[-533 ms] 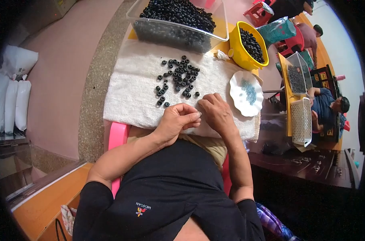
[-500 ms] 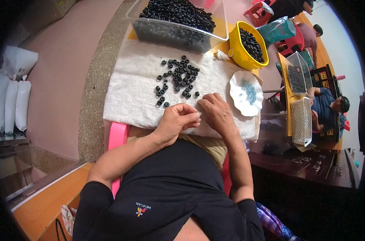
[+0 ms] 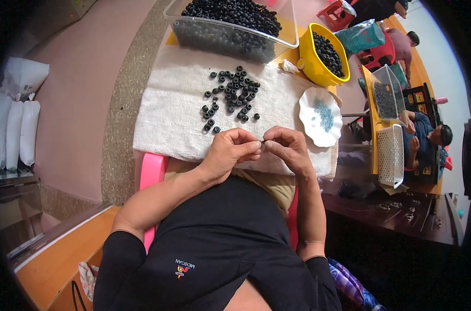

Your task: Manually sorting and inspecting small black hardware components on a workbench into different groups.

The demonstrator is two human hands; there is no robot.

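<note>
My left hand (image 3: 227,153) is closed in a pinch, its thumb and forefinger on a small black piece (image 3: 262,143) mostly hidden by the fingertips. From the other side my right hand (image 3: 289,146) pinches at the same spot, fingertips almost meeting those of the left; anything of its own in that grip is too small to make out. Beyond them, loose black ring-shaped parts (image 3: 237,88) lie scattered on a white towel (image 3: 168,122). Near my right hand, a white scalloped dish (image 3: 308,127) holds a heap of tiny bluish pieces (image 3: 324,115).
At the towel's far edge stands a clear plastic bin (image 3: 230,44) full of black parts. To its right is a yellow tub (image 3: 314,70) of similar parts. White sacks (image 3: 17,129) lean at the left. Another person (image 3: 424,135) sits at a table with a white basket (image 3: 390,155).
My right hand has risen off the towel by the loose parts and come to my left fingertips, now pinching there. My left hand keeps its pinch, nearly in place.
</note>
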